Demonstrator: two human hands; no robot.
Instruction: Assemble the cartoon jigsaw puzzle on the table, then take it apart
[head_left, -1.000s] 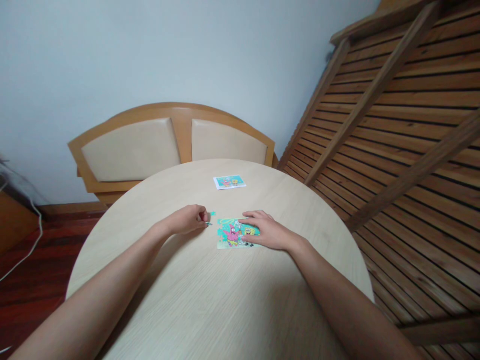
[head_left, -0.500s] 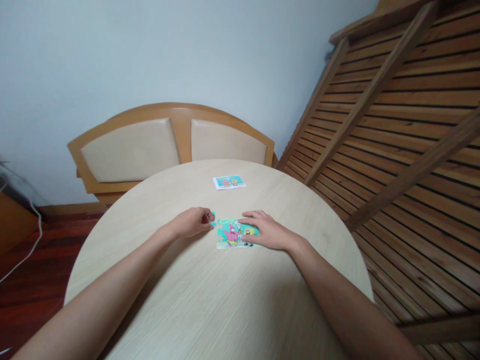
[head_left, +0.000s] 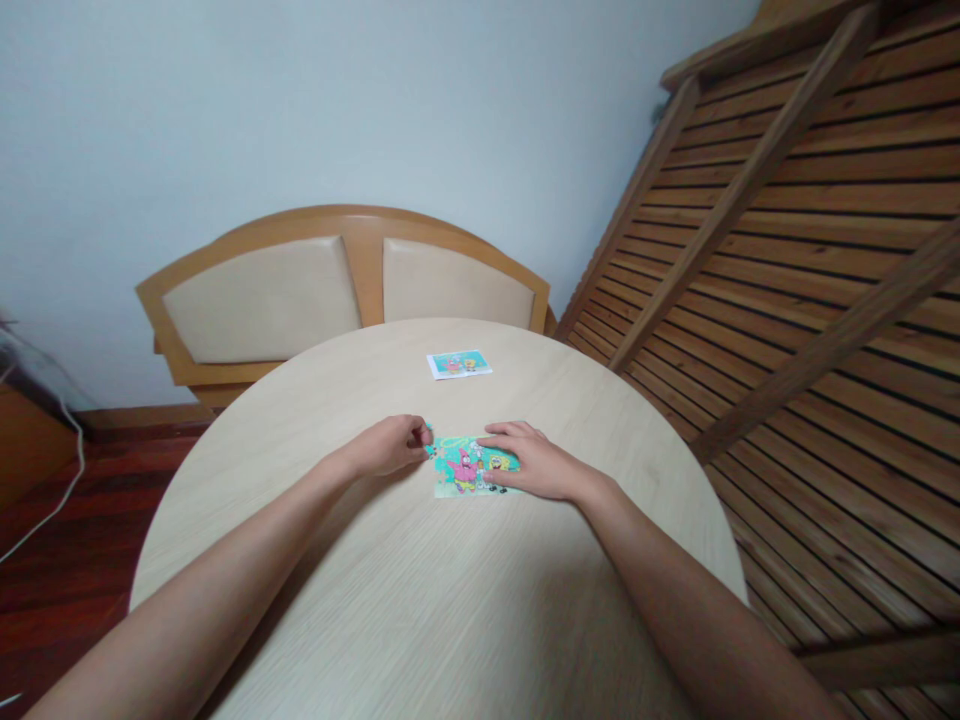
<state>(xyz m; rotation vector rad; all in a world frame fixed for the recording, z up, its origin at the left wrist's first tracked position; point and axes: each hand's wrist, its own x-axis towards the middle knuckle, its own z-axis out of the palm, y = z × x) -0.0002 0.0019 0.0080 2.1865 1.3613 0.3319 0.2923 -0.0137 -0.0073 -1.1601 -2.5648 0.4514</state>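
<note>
A small colourful cartoon jigsaw puzzle (head_left: 466, 466) lies on the round pale wooden table (head_left: 420, 600). My right hand (head_left: 534, 462) rests flat on the puzzle's right part, fingers stretched out. My left hand (head_left: 390, 445) sits at the puzzle's upper left corner, its fingers pinched on a small teal puzzle piece (head_left: 427, 434) that touches the puzzle's edge. Most of that piece is hidden by my fingers.
A small printed picture card (head_left: 459, 364) with the same cartoon lies farther back on the table. Behind the table stands a padded wooden bench back (head_left: 337, 285). A slatted wooden frame (head_left: 787, 250) leans at the right. A white cable (head_left: 52, 490) runs on the floor at left.
My left hand has slid right, bringing the pinched teal piece up against the puzzle's upper left corner. My right hand has stayed flat on the puzzle.
</note>
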